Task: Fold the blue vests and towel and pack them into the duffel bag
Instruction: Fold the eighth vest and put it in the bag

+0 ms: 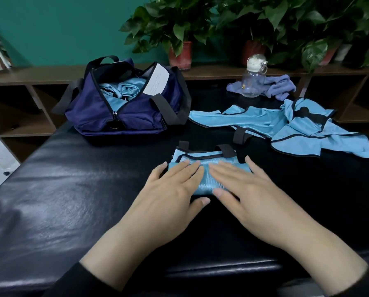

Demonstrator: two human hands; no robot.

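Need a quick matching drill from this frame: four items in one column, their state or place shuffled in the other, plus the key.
Items:
1. duffel bag
2. folded vest
3. water bottle
4. unfolded vests

States:
A. stands on the purple towel
B. pressed flat under both hands, left hand and right hand
C. unzipped, blue fabric inside
D. spread loose on the table, right side

Pairs: 1-C, 2-B, 3-A, 4-D
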